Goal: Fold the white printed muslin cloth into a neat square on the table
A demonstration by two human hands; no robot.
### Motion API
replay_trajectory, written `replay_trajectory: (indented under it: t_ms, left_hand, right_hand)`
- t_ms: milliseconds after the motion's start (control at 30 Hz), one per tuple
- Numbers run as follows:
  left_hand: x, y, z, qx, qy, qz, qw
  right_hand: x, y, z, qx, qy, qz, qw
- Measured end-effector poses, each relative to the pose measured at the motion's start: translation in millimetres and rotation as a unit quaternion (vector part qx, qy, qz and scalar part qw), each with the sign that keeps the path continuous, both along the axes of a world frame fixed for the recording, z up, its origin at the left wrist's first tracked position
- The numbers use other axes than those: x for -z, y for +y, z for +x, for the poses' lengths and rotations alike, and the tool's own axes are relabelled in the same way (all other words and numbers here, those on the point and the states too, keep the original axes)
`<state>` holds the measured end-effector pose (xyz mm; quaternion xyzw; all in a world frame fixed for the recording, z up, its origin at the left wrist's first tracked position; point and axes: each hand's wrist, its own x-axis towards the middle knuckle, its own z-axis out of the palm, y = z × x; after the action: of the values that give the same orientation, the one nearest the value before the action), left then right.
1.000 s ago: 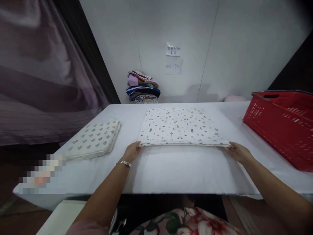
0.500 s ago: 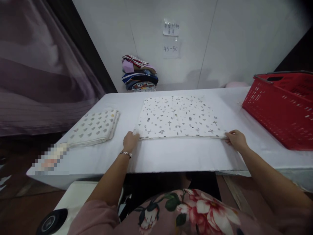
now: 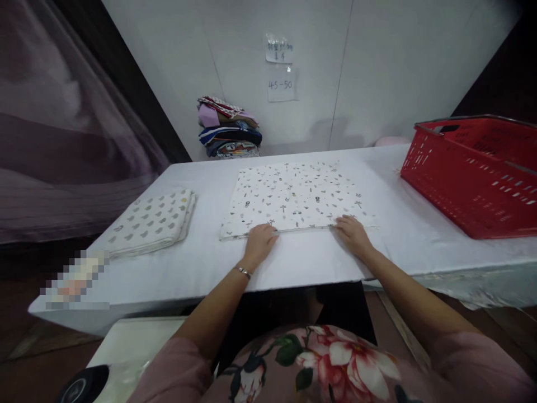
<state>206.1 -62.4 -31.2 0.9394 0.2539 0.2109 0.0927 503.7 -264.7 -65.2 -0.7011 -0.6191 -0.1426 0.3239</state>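
Note:
A folded white cloth (image 3: 289, 196) with small grey palm-tree and animal prints lies flat on the white-covered table in front of me. My left hand (image 3: 260, 242) rests at its near edge, left of the middle, fingers stretched over the border. On the right part of the same edge, my right hand (image 3: 351, 234) lies with its fingers extended on the cloth. The undersides of both hands are hidden. To the left sits another folded cloth (image 3: 153, 221), white with grey leaf-like motifs, apart from my hands.
A red plastic basket (image 3: 470, 184) stands on the table (image 3: 302, 263) at the right. Behind the table, a stack of folded fabrics (image 3: 230, 131) is against the wall, below and left of a paper sign (image 3: 282, 85). A white machine-like surface (image 3: 126, 341) is at lower left.
Both my hands have left the near corners of the palm-print cloth and moved inward along its near edge. The view has shifted slightly to the right.

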Motion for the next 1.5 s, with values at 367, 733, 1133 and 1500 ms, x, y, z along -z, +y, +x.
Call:
replay_trajectory:
  t_ms: [367,733,1133,1500]
  left_hand:
    - [6.3,-10.1,69.0,0.038,0.005,-0.058,0.998]
    - [6.3,-16.2,69.0,-0.009,0.011,0.014,1.000]
    - [3.4,-25.6,68.3,-0.002,0.029,0.049,0.998]
    - [3.1,-24.3,68.5,-0.028,0.034,0.012,0.999]
  right_hand:
    - [1.6,63.2,-31.2,-0.051,0.019,-0.057,0.997]
    - [-5.9,57.3,-45.5,0.012,-0.022,-0.041,0.999]
    - [-7.8,56.7,-47.6,0.005,-0.023,-0.042,0.999]
    - [-7.0,56.3,-48.1,0.012,-0.023,-0.056,0.998]
